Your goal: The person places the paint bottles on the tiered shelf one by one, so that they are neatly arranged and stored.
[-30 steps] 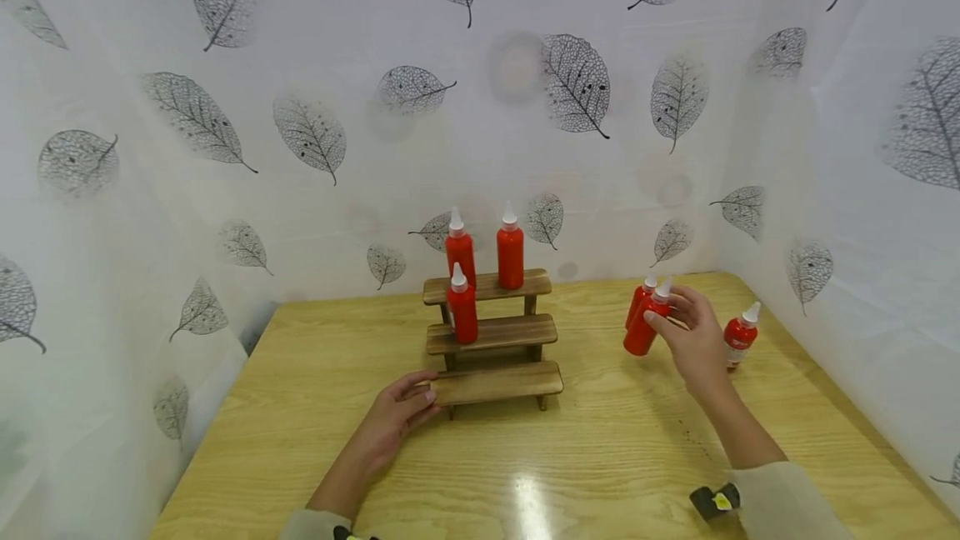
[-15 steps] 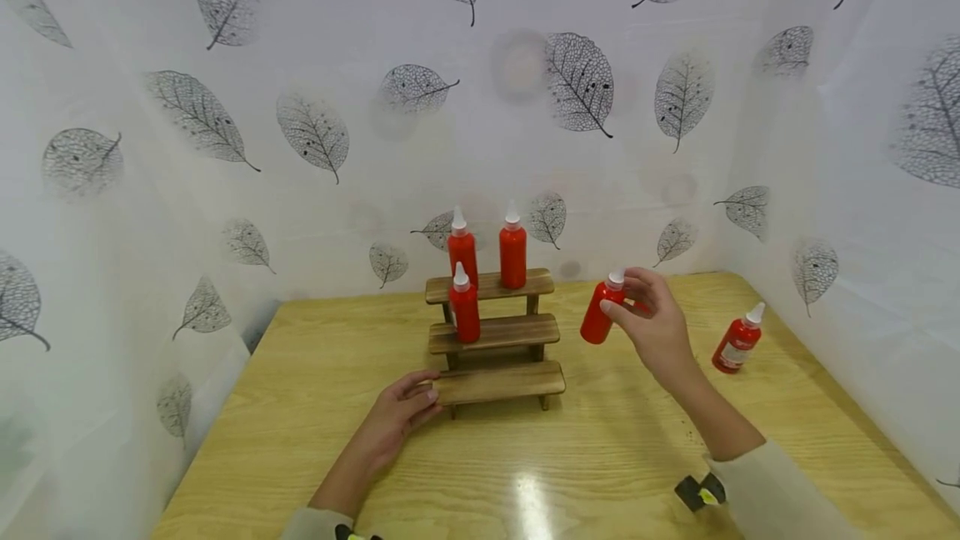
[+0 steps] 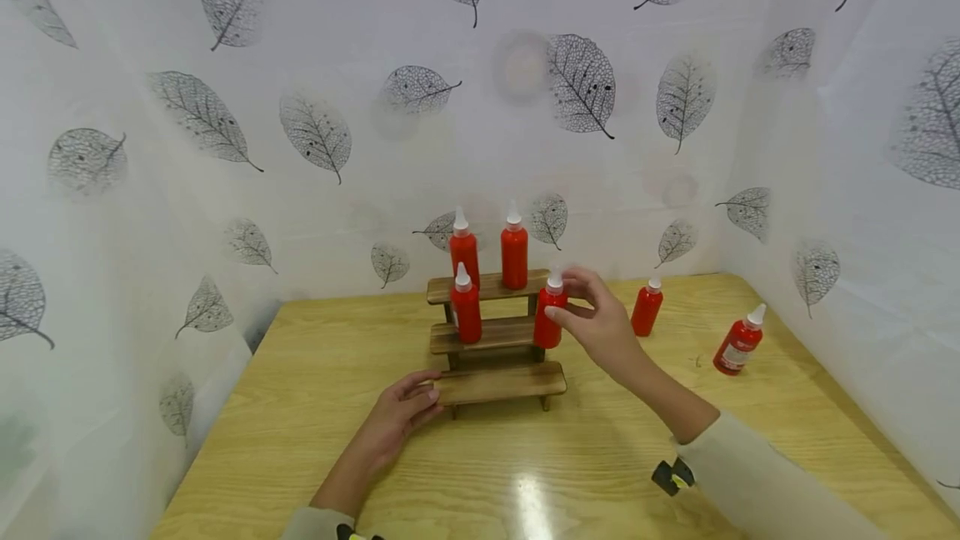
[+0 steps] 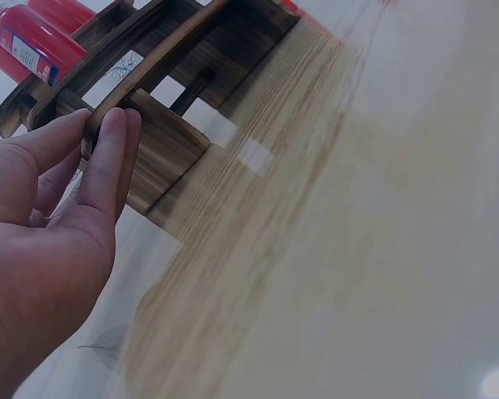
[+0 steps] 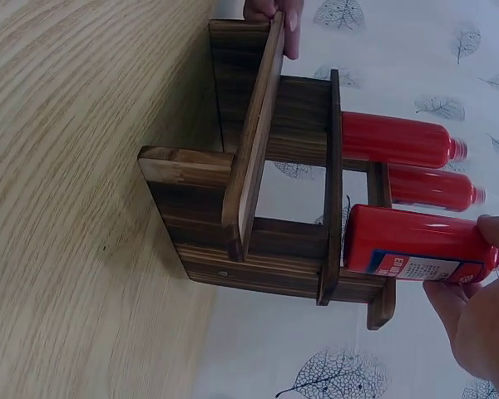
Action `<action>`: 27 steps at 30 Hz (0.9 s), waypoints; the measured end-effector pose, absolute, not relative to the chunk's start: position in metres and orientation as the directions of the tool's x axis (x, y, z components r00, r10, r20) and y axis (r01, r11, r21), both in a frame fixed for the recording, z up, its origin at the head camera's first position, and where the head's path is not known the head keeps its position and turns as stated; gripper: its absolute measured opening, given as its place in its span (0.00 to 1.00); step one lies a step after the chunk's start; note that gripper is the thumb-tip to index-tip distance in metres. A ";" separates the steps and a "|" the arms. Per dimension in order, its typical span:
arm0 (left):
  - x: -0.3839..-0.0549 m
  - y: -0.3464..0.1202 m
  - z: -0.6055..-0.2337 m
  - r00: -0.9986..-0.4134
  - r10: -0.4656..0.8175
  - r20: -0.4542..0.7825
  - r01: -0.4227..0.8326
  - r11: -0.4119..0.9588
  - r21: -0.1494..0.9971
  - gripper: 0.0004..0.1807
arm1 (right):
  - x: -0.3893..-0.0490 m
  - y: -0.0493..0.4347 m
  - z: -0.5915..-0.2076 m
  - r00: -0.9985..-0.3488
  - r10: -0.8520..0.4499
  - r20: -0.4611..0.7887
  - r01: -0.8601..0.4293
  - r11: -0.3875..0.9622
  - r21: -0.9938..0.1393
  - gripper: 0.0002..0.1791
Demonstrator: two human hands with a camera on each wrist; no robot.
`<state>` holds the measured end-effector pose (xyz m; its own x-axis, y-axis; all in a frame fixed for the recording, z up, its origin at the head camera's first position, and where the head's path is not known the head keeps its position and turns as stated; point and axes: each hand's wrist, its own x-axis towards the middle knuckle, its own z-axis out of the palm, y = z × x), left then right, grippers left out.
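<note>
My right hand [image 3: 600, 323] grips a red squeeze bottle [image 3: 550, 319] with a white pointed nozzle, near its neck. Held upright, this bottle has its base right at the right end of the middle step of a three-step wooden stand [image 3: 498, 383]. In the right wrist view its label [image 5: 424, 268] shows. My left hand [image 3: 401, 417] pinches the left end of the bottom step, with thumb and fingers on either side of the board [image 4: 162, 62] in the left wrist view. Another red bottle [image 3: 466, 312] stands on the middle step's left, below two red bottles [image 3: 514, 257] on the top step.
Two more red bottles stand on the wooden table [image 3: 337, 357] to the right: one bottle [image 3: 647, 309] behind my right forearm, the other bottle [image 3: 738, 343] near the right edge. A white leaf-printed sheet [image 3: 360, 140] hangs behind and along both sides.
My right hand has carried the red bottle leftward from the table's right side to the middle step, uncovering the bottle behind it. My left hand stays on the bottom step.
</note>
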<state>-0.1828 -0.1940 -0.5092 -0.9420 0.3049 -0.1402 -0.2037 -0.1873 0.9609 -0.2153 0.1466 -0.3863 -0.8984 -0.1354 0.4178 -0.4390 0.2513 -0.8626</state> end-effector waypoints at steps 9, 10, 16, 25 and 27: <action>-0.182 -0.193 -0.508 -0.943 0.302 -0.142 -0.201 -0.174 0.964 0.28 | -0.226 0.125 -0.388 -0.893 -0.183 0.412 -0.446 0.218 -0.868 0.27; -0.182 -0.193 -0.508 -0.943 0.302 -0.142 -0.201 -0.174 0.964 0.28 | -0.227 0.124 -0.388 -0.894 -0.182 0.410 -0.443 0.215 -0.870 0.28; -0.183 -0.193 -0.508 -0.942 0.303 -0.143 -0.204 -0.179 0.962 0.28 | -0.229 0.114 -0.385 -0.899 -0.178 0.400 -0.432 0.217 -0.875 0.29; -0.183 -0.193 -0.507 -0.940 0.308 -0.145 -0.209 -0.185 0.960 0.28 | -0.234 0.106 -0.381 -0.900 -0.190 0.392 -0.431 0.255 -0.866 0.30; -0.183 -0.193 -0.507 -0.941 0.306 -0.146 -0.208 -0.183 0.961 0.28 | -0.236 0.106 -0.383 -0.898 -0.192 0.395 -0.433 0.241 -0.868 0.31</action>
<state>-0.1826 -0.1930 -0.5071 -0.9406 0.3065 -0.1458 -0.2084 -0.1825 0.9609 -0.2362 0.1062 -0.3832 -0.8983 -0.1923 0.3951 -0.4335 0.2411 -0.8683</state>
